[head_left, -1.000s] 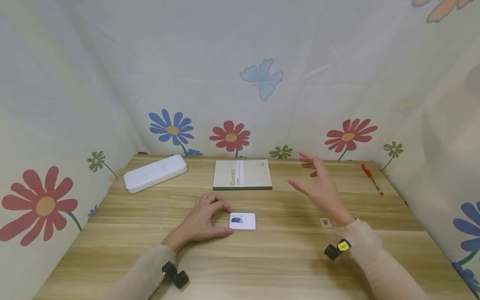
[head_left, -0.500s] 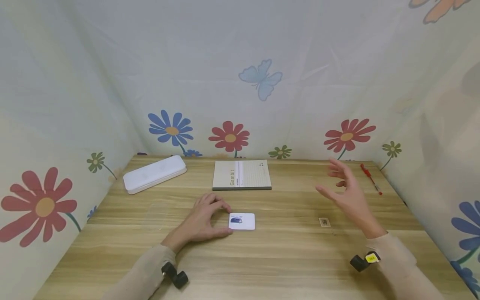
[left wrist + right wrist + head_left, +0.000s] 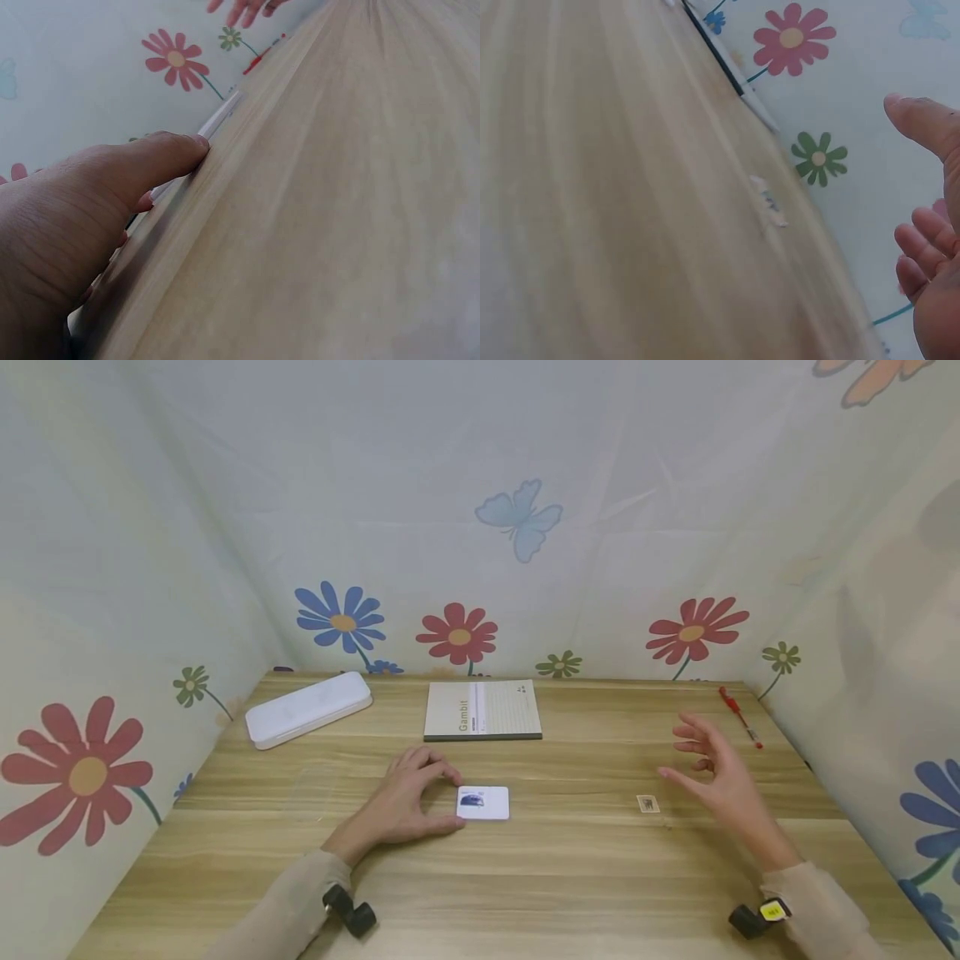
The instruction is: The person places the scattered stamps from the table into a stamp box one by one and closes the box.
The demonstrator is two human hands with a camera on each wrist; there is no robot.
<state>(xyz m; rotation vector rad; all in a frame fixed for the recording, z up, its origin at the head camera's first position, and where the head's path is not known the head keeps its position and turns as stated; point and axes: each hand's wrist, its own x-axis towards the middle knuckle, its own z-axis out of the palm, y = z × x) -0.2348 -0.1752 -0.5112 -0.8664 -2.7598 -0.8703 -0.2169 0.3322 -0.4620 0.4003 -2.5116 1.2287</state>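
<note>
Right grip (image 3: 723,777) is farther right and nearer now, its fingers loosely spread; left grip (image 3: 408,795) pinches a white card (image 3: 492,803).

And along the back of the wood-grain table (image 3: 480,889), there's the notebook (image 3: 512,710), "Gambit" on its cover! Left of it, the white case (image 3: 309,710) lies slanted; far right, the red pen (image 3: 740,717). Behind, the pale curtain (image 3: 405,485) shows printed flowers (image 3: 460,637) below a blue butterfly (image 3: 519,520)!
</note>
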